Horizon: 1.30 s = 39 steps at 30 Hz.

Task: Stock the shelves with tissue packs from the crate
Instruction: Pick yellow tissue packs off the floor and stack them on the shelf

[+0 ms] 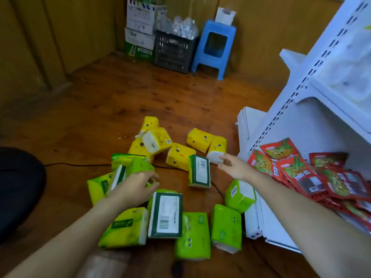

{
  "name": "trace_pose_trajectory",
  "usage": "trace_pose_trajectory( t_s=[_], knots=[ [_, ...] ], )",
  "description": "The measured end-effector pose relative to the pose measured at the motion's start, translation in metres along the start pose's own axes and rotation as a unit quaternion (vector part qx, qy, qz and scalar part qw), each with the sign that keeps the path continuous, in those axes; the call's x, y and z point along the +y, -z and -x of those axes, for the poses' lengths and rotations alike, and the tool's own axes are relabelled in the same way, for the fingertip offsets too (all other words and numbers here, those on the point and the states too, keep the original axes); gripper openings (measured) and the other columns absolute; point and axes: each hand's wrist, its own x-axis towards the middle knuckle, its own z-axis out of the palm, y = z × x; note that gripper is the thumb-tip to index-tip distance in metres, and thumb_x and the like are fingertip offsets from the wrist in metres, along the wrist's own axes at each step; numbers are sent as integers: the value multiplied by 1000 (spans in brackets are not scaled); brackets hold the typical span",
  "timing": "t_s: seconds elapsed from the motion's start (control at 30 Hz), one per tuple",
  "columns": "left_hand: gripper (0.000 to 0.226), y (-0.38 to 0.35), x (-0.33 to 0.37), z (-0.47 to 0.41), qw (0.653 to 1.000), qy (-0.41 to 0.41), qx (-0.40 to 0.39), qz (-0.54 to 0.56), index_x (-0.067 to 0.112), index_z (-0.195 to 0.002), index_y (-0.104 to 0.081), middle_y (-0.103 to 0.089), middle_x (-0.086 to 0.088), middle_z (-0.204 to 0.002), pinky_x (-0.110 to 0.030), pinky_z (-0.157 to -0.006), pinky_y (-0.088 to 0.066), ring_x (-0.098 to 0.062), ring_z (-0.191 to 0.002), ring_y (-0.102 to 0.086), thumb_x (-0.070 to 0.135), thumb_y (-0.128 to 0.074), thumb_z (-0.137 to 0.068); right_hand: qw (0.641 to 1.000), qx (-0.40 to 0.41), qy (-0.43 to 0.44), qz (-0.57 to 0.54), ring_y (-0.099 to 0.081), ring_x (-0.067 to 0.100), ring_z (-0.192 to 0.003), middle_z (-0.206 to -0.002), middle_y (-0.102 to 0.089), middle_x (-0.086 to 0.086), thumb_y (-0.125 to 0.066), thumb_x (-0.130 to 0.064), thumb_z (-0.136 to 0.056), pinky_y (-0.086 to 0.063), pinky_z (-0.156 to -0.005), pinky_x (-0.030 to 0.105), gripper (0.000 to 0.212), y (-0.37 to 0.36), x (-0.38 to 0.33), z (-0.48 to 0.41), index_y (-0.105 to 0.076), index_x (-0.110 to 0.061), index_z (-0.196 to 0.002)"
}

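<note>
Fingers (pixel 153 177) of the left hand (pixel 134 187) are curled on the near corner of a green pack (pixel 140 164), pinching it against the thumb. More green packs (pixel 192 235) lie loose on the floor (pixel 100 117) around and below that hand, some flat, some on edge. Back wall: stacked cartons (pixel 140 27), then a black crate (pixel 172 51) holding clear bottles (pixel 182 25), then a blue stool (pixel 212 47). Yellow packs (pixel 180 155) are scattered mid-floor, beyond the green ones. Right hand (pixel 234 166) is relaxed, its fingertips (pixel 222 158) straight and touching the white end of one yellow pack (pixel 216 149). Far right: white shelf (pixel 311 127), its bottom tier carrying a heap of red packets (pixel 297 169).
</note>
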Motion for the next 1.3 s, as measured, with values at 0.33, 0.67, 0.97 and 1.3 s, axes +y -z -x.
trace_pose_trajectory(
  t_s=[0.33,0.67,0.97,1.3],
  knots=[
    [28,-69,22,-60,999,-1,18,41,17,-121,-56,-61,3,-113,-16,-72,-35,-5,-93,-50,27,-50,-95,994,55,-39,-83,-59,25,-85,-137,-40,21,-51,-24,-93,-47,-65,11,45,-26,63,-129,-45,-17,-137],
    [27,-101,47,-95,985,67,54,147,15,-120,-58,-62,1,-110,-20,-81,-41,-10,-98,-55,23,-52,-95,964,67,-78,-246,-30,23,-138,-151,-30,9,-50,-23,-94,-25,-109,30,55,-37,78,-147,-32,-7,-144],
    [26,-75,68,-77,971,59,93,211,12,-119,-58,-62,-3,-111,-25,-83,-42,-15,-101,-57,20,-50,-96,950,64,50,-303,-29,14,-138,-153,-26,2,-51,-15,-94,-24,-97,13,54,-19,38,-69,-31,-10,-144],
    [75,-34,77,-46,812,190,136,535,26,-149,-12,-28,-7,-152,-47,-105,-35,-33,-131,-39,47,-53,-90,909,-68,206,-356,-26,-1,-132,-153,-16,-11,-55,-15,-93,-28,-102,15,62,-50,-66,17,-24,-21,-146]
  ],
)
